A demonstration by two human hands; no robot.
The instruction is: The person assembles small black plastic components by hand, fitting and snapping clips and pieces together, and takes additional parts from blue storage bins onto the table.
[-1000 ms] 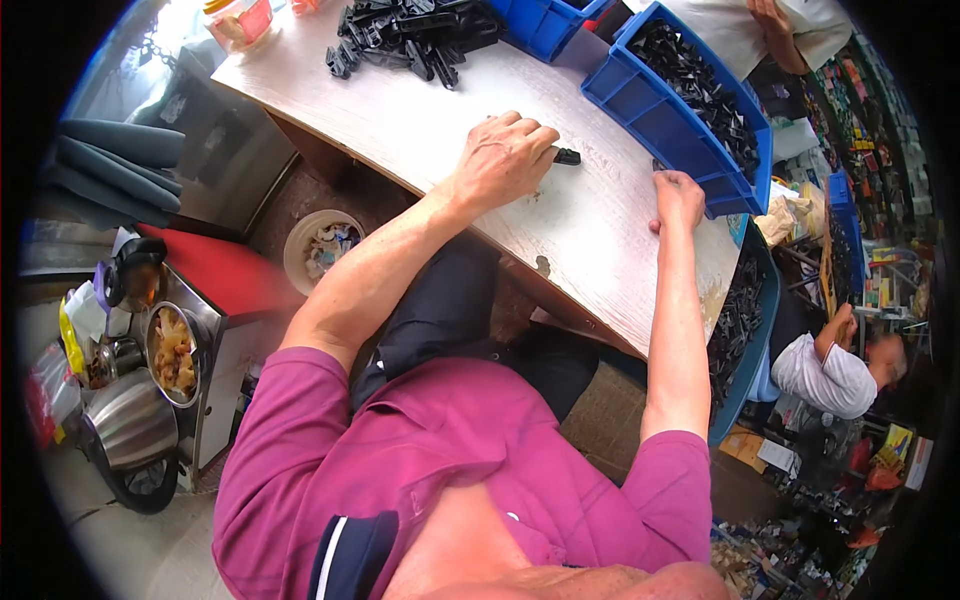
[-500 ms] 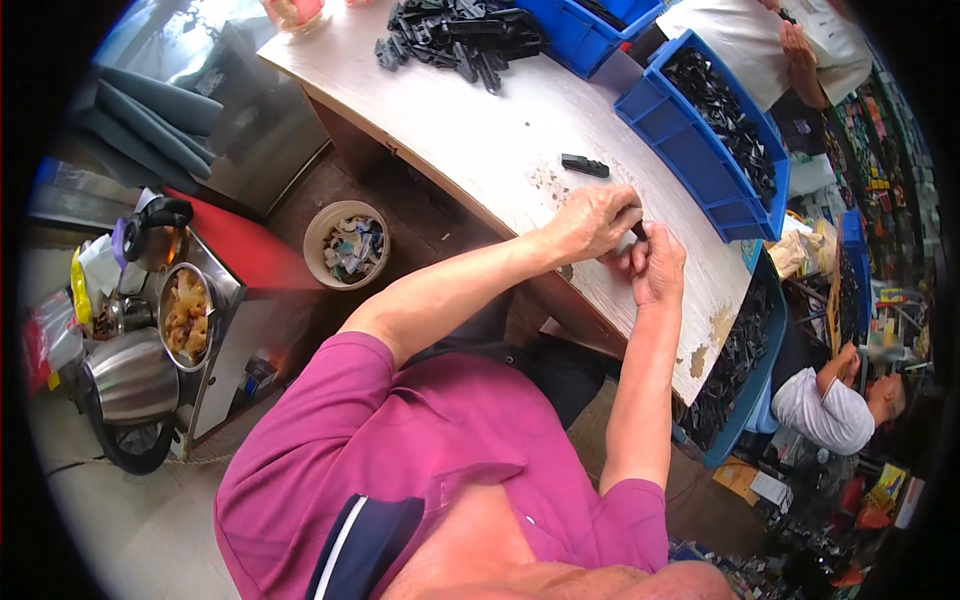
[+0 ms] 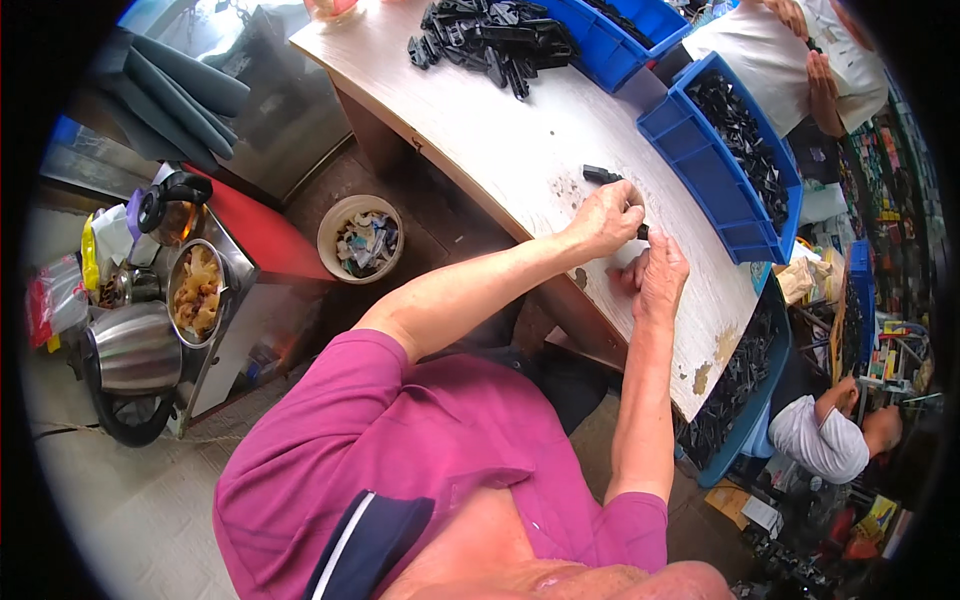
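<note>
Over the near edge of the white table (image 3: 480, 130), my left hand (image 3: 603, 222) and my right hand (image 3: 660, 275) are close together. Between their fingertips is a small black plastic part (image 3: 642, 232), mostly hidden by the fingers. Both hands are closed in a pinch around it. Just beyond my left hand lies a longer black plastic piece (image 3: 598, 174), its end partly covered by that hand. A heap of similar black plastic pieces (image 3: 495, 40) rests at the table's far end.
A blue bin (image 3: 690, 150) of small black parts stands along the table's right side, another blue bin (image 3: 600, 50) behind it. A teal tub (image 3: 745, 420) sits below the right edge. Left are a waste bucket (image 3: 330, 240) and a steel kettle (image 3: 135, 350). Two other people work at right.
The whole view has shifted, so the table appears farther right and lower. My left hand has moved slightly over the table and now overlaps the end of the loose black piece.
</note>
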